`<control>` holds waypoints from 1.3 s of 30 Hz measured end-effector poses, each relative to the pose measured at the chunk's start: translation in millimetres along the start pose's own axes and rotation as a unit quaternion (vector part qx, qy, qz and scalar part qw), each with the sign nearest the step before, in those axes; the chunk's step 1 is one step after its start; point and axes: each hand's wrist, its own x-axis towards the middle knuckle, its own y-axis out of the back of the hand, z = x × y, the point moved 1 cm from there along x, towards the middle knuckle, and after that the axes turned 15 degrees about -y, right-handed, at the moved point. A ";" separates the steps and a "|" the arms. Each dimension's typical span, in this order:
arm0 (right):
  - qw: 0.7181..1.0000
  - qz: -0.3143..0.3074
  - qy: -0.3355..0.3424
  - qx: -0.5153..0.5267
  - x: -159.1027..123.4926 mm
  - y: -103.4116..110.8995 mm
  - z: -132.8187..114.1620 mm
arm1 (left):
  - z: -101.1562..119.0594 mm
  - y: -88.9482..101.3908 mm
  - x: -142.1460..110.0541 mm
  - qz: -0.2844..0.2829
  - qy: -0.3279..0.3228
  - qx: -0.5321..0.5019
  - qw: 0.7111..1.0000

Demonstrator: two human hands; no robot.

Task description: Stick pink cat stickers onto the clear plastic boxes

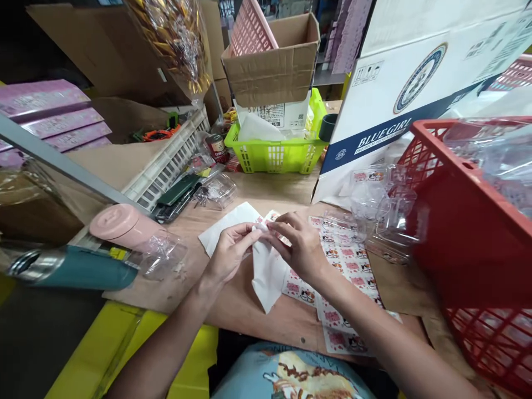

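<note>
Left hand [228, 250]: thumb and fingers pinching a bent white paper sheet [269, 274]. Right hand [302, 244]: fingertips pinching the same sheet's upper end. Sheet sits between both hands, over the tan wooden tabletop [233, 302]. Right forearm crosses white cat-print sticker sheets [332, 252]. Farther right: clear plastic clamshells [393, 216], then red plastic basket [432, 233]. Beyond: lime-green plastic basket [274, 156].

Looks like a packing corner in a workshop or small factory — judging by a wooden worktop [286, 191] spread with printed sticker sheets [351, 257] and clear plastic packs [388, 216], hemmed in by a loaded red basket [477, 233], a lime-green basket [274, 158], a brown carton [270, 77] and stacked pink boxes [62, 122].
</note>
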 end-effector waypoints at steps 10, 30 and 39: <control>0.917 -0.043 -0.276 0.283 -2.3 -9.3 15.8 | -21.4 -2.6 -16.0 0.034 -0.050 0.055 0.997; 0.931 -0.062 -0.293 0.210 5.7 34.6 35.9 | -25.1 -34.0 -6.6 -0.030 -0.061 0.036 0.997; 0.957 -0.002 -0.217 0.191 0.2 43.4 22.3 | 16.4 112.9 81.9 0.026 -0.275 0.677 0.682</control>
